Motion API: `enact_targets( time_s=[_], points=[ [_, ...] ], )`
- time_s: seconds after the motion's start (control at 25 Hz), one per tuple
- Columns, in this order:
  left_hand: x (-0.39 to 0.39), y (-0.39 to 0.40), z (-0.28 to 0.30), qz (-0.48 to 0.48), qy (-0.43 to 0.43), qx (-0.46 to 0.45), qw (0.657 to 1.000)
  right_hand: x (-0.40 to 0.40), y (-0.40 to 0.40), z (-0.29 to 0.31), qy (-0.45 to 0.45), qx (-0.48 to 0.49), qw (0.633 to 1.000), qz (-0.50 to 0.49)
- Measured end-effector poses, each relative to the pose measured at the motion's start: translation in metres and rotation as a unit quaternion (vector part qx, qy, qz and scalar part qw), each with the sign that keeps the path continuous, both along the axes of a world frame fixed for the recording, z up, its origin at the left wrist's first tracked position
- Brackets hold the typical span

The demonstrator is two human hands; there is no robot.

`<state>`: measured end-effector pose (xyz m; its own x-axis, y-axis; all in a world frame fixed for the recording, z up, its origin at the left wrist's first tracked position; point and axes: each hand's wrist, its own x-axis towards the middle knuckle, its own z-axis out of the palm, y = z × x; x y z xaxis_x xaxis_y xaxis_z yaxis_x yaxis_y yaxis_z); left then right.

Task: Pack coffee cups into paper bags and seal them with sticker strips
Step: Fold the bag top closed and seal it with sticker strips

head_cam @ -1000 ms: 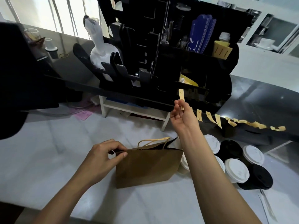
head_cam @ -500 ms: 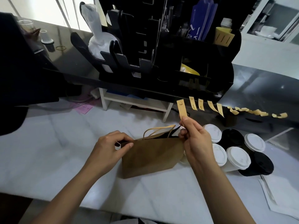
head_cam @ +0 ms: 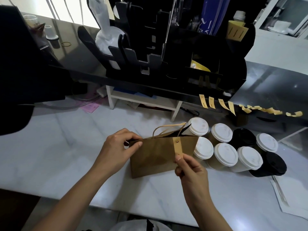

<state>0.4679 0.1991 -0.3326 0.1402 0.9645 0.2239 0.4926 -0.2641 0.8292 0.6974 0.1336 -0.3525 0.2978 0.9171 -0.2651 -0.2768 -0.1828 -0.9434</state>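
- The left hand (head_cam: 120,147) is seen left of centre, its thumb and forefinger pinching the top left corner of the paper bag (head_cam: 155,157), so the mouth is held nearly shut there.
- The bag is best kept pinched flat at that corner while the seal is pressed on, so that the two lips stay level; this is a judgement, not something shown.
- The brown bag is stood upright on the pale marble counter (head_cam: 66,147), near its middle, with twisted paper handles rising behind its rim and a dark opening visible at the top.
- A tan sticker strip (head_cam: 177,145) is laid vertically on the bag's front face near the right edge, its top end at the rim.
- The strip's lower end is pinched by the right hand (head_cam: 190,165) between thumb and forefinger; it should probably be smoothed downward from the rim to avoid creases.
- Lidded coffee cups (head_cam: 225,155), white and black, are grouped just right of the bag.
- More strips (head_cam: 211,102) are hung along a black shelf edge behind.
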Motion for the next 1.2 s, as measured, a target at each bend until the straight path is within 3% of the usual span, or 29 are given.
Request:
enact_targets(
  time_s=[0.2, 0.32, 0.44, 0.84, 1.2],
  points=[
    [-0.001, -0.001, -0.002, -0.007, 0.015, 0.001, 1.0, -0.026, -0.005, 0.004, -0.011, -0.03, 0.997, 0.075],
    [0.0, -0.003, -0.001, -0.011, 0.018, 0.002, 1.0, -0.047, 0.005, 0.018, 0.04, -0.029, 0.992, 0.115],
    [0.0, -0.004, 0.002, -0.002, 0.001, 0.004, 1.0, -0.065, 0.013, 0.028, 0.083, -0.047, 0.989, 0.118],
    [0.0, -0.008, 0.0, 0.046, -0.052, -0.013, 0.998, -0.081, 0.014, 0.035, 0.096, -0.069, 0.989, 0.094],
    [0.0, -0.006, 0.0, -0.012, -0.002, 0.014, 1.0, -0.085, 0.029, 0.032, 0.097, -0.114, 0.985, 0.081]
  ],
)
